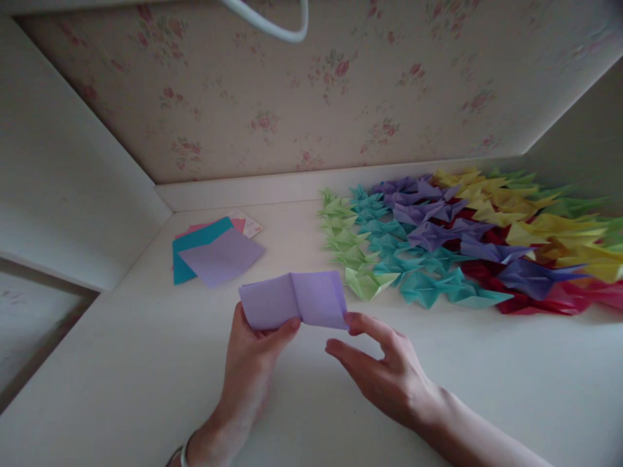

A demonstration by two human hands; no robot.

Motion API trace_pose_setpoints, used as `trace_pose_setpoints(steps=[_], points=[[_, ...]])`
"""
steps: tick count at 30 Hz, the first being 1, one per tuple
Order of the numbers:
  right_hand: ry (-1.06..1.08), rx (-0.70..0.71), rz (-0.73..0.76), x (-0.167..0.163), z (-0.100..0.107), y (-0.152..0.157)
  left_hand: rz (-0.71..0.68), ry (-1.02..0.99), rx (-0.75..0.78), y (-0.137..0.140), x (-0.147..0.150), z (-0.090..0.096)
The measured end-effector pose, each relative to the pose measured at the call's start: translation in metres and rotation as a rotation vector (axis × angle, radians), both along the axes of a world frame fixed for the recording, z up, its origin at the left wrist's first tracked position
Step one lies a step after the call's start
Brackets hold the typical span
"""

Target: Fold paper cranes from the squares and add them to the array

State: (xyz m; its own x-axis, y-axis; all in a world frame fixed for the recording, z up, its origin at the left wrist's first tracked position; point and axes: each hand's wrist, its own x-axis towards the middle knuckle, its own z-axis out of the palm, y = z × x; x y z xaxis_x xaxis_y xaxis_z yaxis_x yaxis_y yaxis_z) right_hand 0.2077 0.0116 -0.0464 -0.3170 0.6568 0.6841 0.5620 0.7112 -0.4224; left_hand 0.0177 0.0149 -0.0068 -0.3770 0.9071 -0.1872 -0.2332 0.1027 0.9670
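Note:
A purple sheet of origami paper (318, 298), folded into a rectangle with a crease down its middle, is held up over the white table. My left hand (256, 357) grips its lower left part, with the thumb on the front near the crease and the other fingers behind. My right hand (384, 363) is beside the lower right corner. Its index finger touches that corner, while the thumb is stretched out below, apart from the paper.
At the back left lie loose paper sheets: a lilac one (224, 256), a teal one (183, 266) and pink ones beneath. Rows of folded paper figures in green, turquoise (423, 285), purple, red and yellow (549, 233) cover the right back. A white cable (272, 27) hangs above.

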Motion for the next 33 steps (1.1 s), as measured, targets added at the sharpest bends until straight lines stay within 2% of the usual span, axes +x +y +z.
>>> trace_pose_setpoints(steps=[2,5,12,15,19,24,27,33], points=[[-0.099,0.086,0.022,0.003,0.003,-0.001,-0.012,0.015,-0.024,-0.001,-0.001,-0.001],[-0.128,0.107,0.036,0.007,0.004,-0.001,-0.006,0.039,-0.047,-0.003,-0.002,-0.003],[0.014,-0.09,0.066,0.002,0.0,0.001,-0.113,-0.258,0.057,-0.004,-0.004,0.001],[0.081,-0.175,0.126,-0.001,0.001,-0.001,-0.218,-0.334,-0.008,-0.005,-0.005,-0.004],[0.1,-0.226,0.221,-0.005,0.002,-0.003,-0.349,-0.331,-0.151,-0.009,-0.002,-0.014],[0.136,-0.143,0.132,-0.007,-0.001,0.0,-0.27,-0.23,-0.2,-0.01,-0.002,-0.011],[0.117,-0.071,0.067,-0.006,-0.003,0.002,-0.3,-0.172,-0.217,-0.009,-0.006,-0.009],[0.021,-0.045,0.111,-0.001,0.004,0.002,-0.357,-0.113,-0.215,-0.009,-0.008,-0.011]])
